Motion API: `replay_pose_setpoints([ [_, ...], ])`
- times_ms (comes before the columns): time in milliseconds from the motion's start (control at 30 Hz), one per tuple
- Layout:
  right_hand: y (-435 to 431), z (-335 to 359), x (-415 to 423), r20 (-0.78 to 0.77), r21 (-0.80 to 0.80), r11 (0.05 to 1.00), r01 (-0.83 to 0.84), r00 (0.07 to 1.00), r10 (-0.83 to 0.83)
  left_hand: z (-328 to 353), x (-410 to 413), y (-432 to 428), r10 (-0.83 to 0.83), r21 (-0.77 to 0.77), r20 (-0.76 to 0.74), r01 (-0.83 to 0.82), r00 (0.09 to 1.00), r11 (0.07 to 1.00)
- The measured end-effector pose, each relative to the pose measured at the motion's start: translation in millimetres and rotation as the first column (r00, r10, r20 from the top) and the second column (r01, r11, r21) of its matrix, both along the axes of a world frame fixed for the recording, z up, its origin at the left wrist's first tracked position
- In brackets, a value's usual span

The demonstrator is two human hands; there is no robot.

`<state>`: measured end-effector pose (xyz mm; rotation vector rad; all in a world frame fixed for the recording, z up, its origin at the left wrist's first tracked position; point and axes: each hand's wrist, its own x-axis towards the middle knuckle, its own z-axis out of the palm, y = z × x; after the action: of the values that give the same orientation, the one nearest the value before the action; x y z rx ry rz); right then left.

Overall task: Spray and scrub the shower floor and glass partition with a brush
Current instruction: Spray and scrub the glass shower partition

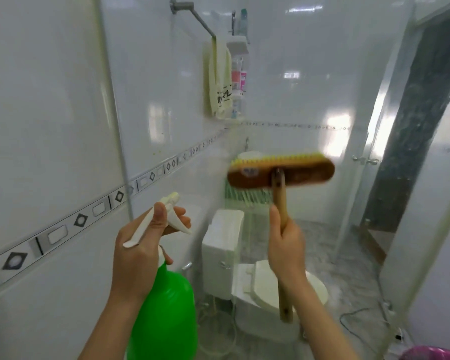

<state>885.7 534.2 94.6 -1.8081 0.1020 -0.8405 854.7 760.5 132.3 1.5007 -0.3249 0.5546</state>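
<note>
Green spray bottle (166,307) nearest us, our left hand (138,245) curling its fingers (181,213) round the trigger head, our right hand (286,245) clenching fingers on the brush (309,174) handle, below its head.

- The spray bottle (164,307) is held in the left hand (140,253), to the left of the brush (281,172).
- The right hand (286,245) grips the brush partway along its handle, with the head above the hand.
- The brush head is raised in front of the glass partition (296,87).
- Behind the glass stands the cistern (221,253), with the toilet bowl (265,289) to its right.
- A towel (218,81) hangs high in the far corner, with a shelf rack (238,45) just to its right.
</note>
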Motion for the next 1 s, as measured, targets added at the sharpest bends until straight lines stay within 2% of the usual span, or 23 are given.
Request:
replay_pose_setpoints([
  [67, 1, 58, 15, 0.079, -0.104, 0.994, 0.022, 0.997, -0.014, 0, 0, 1, 0.004, -0.006, 0.001, -0.004, 1.0, 1.0],
  [133, -3, 69, 23, 0.145, -0.13, 0.99, 0.048, 0.989, -0.029, 1, 1, 2, 0.007, -0.013, -0.002, -0.007, 1.0, 1.0],
  [200, -7, 24, 12, 0.083, -0.097, 0.995, 0.012, 0.997, -0.004, 2, 1, 4, 0.015, -0.021, -0.001, -0.015, 1.0, 1.0],
  [267, -3, -41, -10, -0.05, -0.046, 0.999, 0.024, 0.998, -0.026, 3, 2, 7, 0.022, -0.027, 0.001, -0.022, 1.0, 0.999],
  [333, 5, -70, -24, -0.161, -0.08, 0.995, 0.054, 0.985, -0.067, 3, 2, 8, 0.026, -0.022, 0.004, -0.025, 1.0, 0.999],
  [367, 9, -64, -20, -0.16, -0.078, 0.996, 0.03, 0.986, -0.042, 3, 1, 9, 0.031, -0.015, 0.0, -0.031, 1.0, 0.999],
  [433, 17, -9, -5, -0.105, -0.097, 0.993, -0.064, 0.993, 0.054, 3, -1, 11, 0.046, -0.012, 0.0, -0.046, 0.999, 0.999],
  [500, 27, 64, 13, -0.028, -0.219, 0.974, -0.052, 0.999, 0.047, 3, -2, 14, 0.06, -0.015, 0.003, -0.06, 0.998, 0.998],
  [567, 31, 101, 29, 0.051, -0.263, 0.964, -0.048, 0.997, 0.063, 2, -4, 16, 0.066, -0.023, -0.01, -0.066, 0.998, 0.998],
  [600, 30, 98, 31, 0.057, -0.263, 0.963, -0.059, 0.995, 0.076, 1, -4, 17, 0.07, -0.022, -0.016, -0.07, 0.997, 0.997],
  [667, 25, 46, 22, -0.008, -0.201, 0.975, -0.096, 0.995, 0.096, 0, -3, 22, 0.078, -0.028, -0.02, -0.079, 0.997, 0.996],
  [733, 25, -20, -3, -0.145, -0.129, 0.985, -0.117, 0.985, 0.098, -1, -3, 27, 0.085, -0.039, -0.022, -0.086, 0.996, 0.996],
  [800, 32, -44, -14, -0.236, -0.146, 0.983, -0.109, 0.969, 0.072, -4, -3, 33, 0.105, -0.053, -0.027, -0.107, 0.994, 0.993],
  [1000, 93, 83, 52, -0.127, -0.421, 0.894, -0.154, 0.986, 0.11, -5, -11, 46, 0.165, -0.049, -0.043, -0.167, 0.985, 0.985],
])
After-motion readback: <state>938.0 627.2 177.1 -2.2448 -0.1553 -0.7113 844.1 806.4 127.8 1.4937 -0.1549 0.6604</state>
